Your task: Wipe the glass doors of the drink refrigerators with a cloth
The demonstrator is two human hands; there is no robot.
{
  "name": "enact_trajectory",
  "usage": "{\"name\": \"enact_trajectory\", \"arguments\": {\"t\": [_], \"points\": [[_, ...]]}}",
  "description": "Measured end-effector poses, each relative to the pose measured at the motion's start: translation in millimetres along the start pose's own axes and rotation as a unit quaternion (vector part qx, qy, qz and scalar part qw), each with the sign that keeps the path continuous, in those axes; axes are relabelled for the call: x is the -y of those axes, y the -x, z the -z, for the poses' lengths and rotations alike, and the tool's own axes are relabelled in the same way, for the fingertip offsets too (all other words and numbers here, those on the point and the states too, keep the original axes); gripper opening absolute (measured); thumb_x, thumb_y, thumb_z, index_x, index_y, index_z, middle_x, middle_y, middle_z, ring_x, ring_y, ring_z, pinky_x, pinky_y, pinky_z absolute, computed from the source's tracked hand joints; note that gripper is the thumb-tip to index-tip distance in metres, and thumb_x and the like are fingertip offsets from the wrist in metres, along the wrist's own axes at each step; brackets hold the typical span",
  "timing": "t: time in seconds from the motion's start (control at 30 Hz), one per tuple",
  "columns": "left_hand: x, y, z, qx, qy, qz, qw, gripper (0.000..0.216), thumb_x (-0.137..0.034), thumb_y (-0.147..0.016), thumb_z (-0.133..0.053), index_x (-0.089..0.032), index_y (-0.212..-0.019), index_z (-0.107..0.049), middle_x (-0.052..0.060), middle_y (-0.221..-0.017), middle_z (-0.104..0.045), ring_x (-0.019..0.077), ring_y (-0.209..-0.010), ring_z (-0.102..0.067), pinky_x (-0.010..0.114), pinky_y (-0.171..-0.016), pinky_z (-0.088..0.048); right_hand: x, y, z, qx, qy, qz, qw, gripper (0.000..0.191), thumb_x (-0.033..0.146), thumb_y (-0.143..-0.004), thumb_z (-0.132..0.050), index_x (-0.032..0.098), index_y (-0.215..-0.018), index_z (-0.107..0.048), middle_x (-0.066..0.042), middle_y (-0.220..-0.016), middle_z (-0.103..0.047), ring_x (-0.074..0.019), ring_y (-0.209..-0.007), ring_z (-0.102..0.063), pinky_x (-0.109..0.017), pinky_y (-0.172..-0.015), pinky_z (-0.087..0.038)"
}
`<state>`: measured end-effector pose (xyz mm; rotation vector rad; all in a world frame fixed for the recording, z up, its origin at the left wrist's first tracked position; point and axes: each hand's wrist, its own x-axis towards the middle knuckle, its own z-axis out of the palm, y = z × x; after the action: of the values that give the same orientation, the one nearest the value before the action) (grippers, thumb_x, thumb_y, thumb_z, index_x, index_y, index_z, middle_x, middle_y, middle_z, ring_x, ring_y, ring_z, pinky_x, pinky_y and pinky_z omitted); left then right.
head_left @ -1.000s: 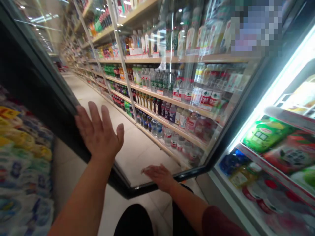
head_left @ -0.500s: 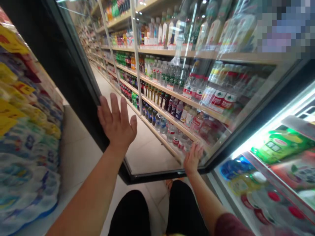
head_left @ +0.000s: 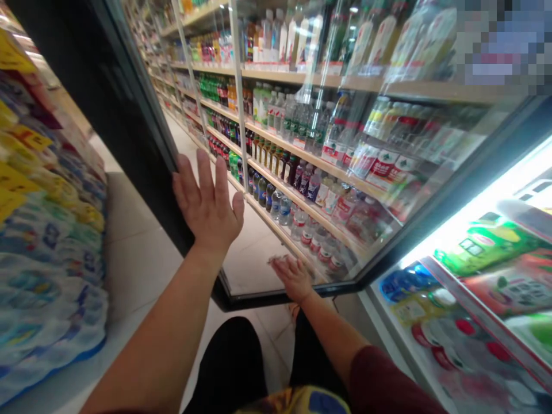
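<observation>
A black-framed glass door (head_left: 133, 115) stands swung out before me, tilted in view. My left hand (head_left: 209, 204) lies flat with fingers spread, on the glass beside the frame's left bar. Lower down, my right hand (head_left: 293, 276) rests against the glass near the bottom bar, its fingers stretched out and blurred. A pale patch at its fingertips is too unclear to tell from a reflection. I see nothing gripped in either hand.
Shrink-wrapped bottle packs (head_left: 52, 322) are stacked at the left. A lit cooler shelf (head_left: 478, 310) with drinks is on the right. Through the glass, tall shelves (head_left: 297, 146) of bottles line an aisle with a tiled floor (head_left: 138, 230).
My right hand has slid left across the lower glass, away from the door's right corner. The left hand stays flat at nearly the same spot on the door.
</observation>
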<state>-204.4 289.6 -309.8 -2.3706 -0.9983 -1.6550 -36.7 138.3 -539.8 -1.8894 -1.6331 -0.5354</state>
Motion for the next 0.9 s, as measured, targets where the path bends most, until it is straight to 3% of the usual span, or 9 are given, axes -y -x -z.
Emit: {"name": "enact_trajectory", "arguments": {"t": [0.07,0.17,0.27,0.33,0.4,0.47,0.6,0.7,0.9], "points": [[2,0,0,0.006,-0.008,-0.006,1.0,0.071,-0.059,-0.098,-0.028,-0.015,-0.153,-0.037,0.004,-0.166,-0.02,0.024,-0.154,0.01,0.052,-0.129,0.004,-15,20,15,0.046,0.0,0.055,0.997,0.034,0.023,-0.078,-0.05,0.031,-0.101,-0.074,0.001,-0.109,-0.075,-0.014,-0.121,-0.06,-0.025,-0.095,-0.051],[3,-1,-2,0.007,-0.007,-0.002,1.0,0.072,-0.06,-0.097,-0.029,-0.014,-0.153,-0.035,0.001,-0.167,-0.02,0.0225,-0.154,0.01,0.049,-0.129,0.005,-62,29,52,0.049,0.033,0.056,0.997,0.033,0.023,-0.078,-0.048,0.034,-0.095,-0.074,0.002,-0.1,-0.076,-0.0129,-0.115,-0.063,-0.026,-0.09,-0.052],[2,-2,-3,0.002,0.008,0.011,1.0,0.073,-0.061,-0.096,-0.029,-0.015,-0.152,-0.038,0.001,-0.167,-0.019,0.0226,-0.154,0.01,0.05,-0.129,0.005,-104,1,86,-0.013,0.091,-0.003,0.996,0.04,0.022,-0.083,-0.043,0.029,-0.109,-0.073,-0.005,-0.111,-0.073,-0.0206,-0.128,-0.056,-0.047,-0.109,-0.044],[0,-4,-3,0.005,0.015,0.019,1.0,0.072,-0.062,-0.096,-0.027,-0.017,-0.152,-0.039,0.0,-0.167,-0.019,0.0228,-0.154,0.01,0.051,-0.129,0.005,-111,-28,93,-0.087,0.128,-0.05,0.987,0.048,0.021,-0.088,-0.041,0.018,-0.129,-0.064,-0.016,-0.132,-0.063,-0.0335,-0.146,-0.036,-0.07,-0.115,-0.025],[-1,-6,-2,0.01,0.018,0.025,0.999,0.073,-0.064,-0.096,-0.026,-0.019,-0.152,-0.038,0.0,-0.167,-0.019,0.0236,-0.154,0.011,0.052,-0.129,0.004,-94,-52,81,-0.146,0.143,-0.061,0.977,0.056,0.019,-0.091,-0.039,0.009,-0.145,-0.05,-0.024,-0.15,-0.046,-0.0435,-0.154,-0.008,-0.081,-0.112,-0.008],[-1,-7,-2,0.012,0.023,0.027,0.999,0.075,-0.065,-0.096,-0.027,-0.018,-0.153,-0.037,0.003,-0.167,-0.021,0.0253,-0.155,0.011,0.052,-0.129,0.005,-59,-58,52,-0.158,0.132,-0.014,0.978,0.058,0.017,-0.092,-0.039,0.01,-0.15,-0.042,-0.022,-0.156,-0.039,-0.042,-0.155,0.003,-0.078,-0.115,-0.004],[0,-6,-1,0.019,0.006,-0.005,1.0,0.07,-0.057,-0.098,-0.032,-0.017,-0.156,-0.033,0.01,-0.166,-0.023,0.0267,-0.156,0.009,0.054,-0.128,0.004,18,-25,-15,-0.083,0.071,0.212,0.971,0.049,0.016,-0.093,-0.043,0.029,-0.138,-0.057,0.001,-0.141,-0.061,-0.0108,-0.149,-0.03,-0.031,-0.123,-0.026],[2,-4,-1,0.022,-0.009,-0.015,1.0,0.068,-0.055,-0.1,-0.03,-0.018,-0.157,-0.03,0.01,-0.167,-0.021,0.027,-0.156,0.008,0.055,-0.128,0.002,43,-12,-38,-0.036,0.036,0.305,0.951,0.044,0.015,-0.095,-0.043,0.033,-0.131,-0.061,0.011,-0.135,-0.066,0.0016,-0.138,-0.042,-0.013,-0.113,-0.034],[5,-5,-6,0.018,-0.019,-0.019,0.999,0.067,-0.055,-0.1,-0.028,-0.018,-0.155,-0.033,0.01,-0.167,-0.02,0.0259,-0.156,0.008,0.053,-0.128,0.002,61,-80,-34,0.028,0.031,0.244,0.969,0.055,0.017,-0.099,-0.038,0.028,-0.153,-0.037,0.001,-0.158,-0.044,-0.0156,-0.152,-0.028,-0.042,-0.126,-0.025]]}}
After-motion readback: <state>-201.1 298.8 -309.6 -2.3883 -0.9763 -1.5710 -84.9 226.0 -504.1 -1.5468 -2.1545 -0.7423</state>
